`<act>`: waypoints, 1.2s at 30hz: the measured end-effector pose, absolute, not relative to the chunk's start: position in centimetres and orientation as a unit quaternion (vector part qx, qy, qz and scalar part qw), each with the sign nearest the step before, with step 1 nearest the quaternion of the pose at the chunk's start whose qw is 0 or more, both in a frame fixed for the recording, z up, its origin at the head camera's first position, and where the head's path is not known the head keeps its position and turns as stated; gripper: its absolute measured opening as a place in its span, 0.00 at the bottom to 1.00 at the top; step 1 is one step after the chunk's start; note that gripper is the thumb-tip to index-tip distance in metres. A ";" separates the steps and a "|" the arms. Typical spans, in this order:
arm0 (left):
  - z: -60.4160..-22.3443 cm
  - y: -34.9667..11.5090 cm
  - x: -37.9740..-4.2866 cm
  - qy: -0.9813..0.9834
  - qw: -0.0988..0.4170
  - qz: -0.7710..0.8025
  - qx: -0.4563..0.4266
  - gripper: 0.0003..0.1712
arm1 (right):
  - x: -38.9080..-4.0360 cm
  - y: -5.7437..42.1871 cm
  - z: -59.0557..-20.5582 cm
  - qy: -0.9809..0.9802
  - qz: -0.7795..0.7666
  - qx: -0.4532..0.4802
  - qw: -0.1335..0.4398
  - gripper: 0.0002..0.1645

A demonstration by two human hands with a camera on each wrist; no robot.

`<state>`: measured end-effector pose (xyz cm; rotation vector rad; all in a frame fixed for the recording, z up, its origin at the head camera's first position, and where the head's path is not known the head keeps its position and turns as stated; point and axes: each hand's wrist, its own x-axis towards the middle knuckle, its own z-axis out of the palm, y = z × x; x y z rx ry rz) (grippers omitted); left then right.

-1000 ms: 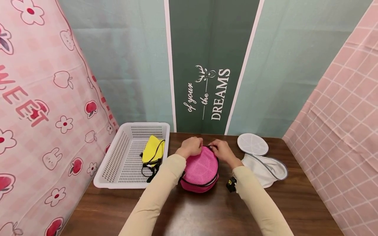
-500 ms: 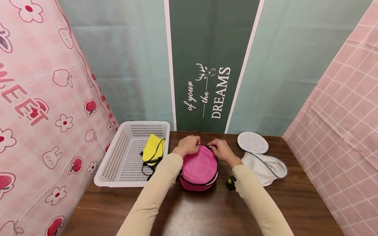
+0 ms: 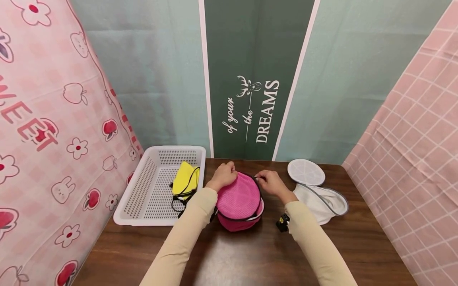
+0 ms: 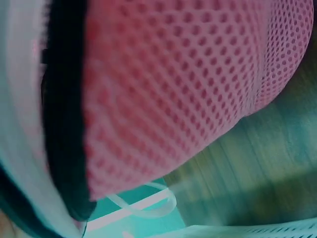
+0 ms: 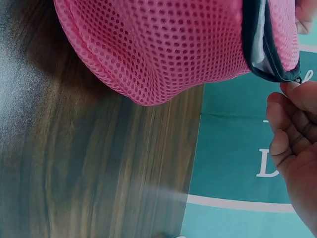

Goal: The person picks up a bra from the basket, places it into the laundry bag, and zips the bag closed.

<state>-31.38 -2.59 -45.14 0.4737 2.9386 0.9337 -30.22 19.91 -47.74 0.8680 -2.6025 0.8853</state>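
Observation:
A round pink mesh laundry bag (image 3: 239, 198) with black zip trim stands on the table, its lid slightly raised along the front right, where a white inner edge shows. At its back left rim, my left hand (image 3: 224, 175) grips the bag's edge. My right hand (image 3: 270, 182) pinches the zip at the back right; in the right wrist view, thumb and forefinger of the right hand (image 5: 299, 126) hold the zip pull at the end of the black trim. Pink mesh of the bag (image 4: 183, 89) fills much of the left wrist view, where the left fingers are mostly hidden.
Left of the bag stands a white perforated plastic basket (image 3: 123, 212) holding a yellow cloth item (image 3: 185, 180) with black cords. To the right lie a white round mesh piece (image 3: 306, 172) and a white mesh bag (image 3: 315, 204) with grey trim. A curtain closes off the back.
My left hand has shifted left along with the bag's lid. The bag has turned and moved slightly left, and the gap between my hands has widened. My right hand keeps its pinch.

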 end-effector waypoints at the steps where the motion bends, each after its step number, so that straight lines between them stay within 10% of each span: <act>1: -45.2 -2.6 -31.3 0.941 0.008 0.308 0.142 0.07 | -30.2 20.0 -47.7 -0.896 0.305 0.297 0.130 0.04; 36: -46.5 -2.8 -30.8 0.903 -0.026 0.424 -0.068 0.12 | -28.8 21.9 -48.3 -0.904 0.330 0.256 0.092 0.04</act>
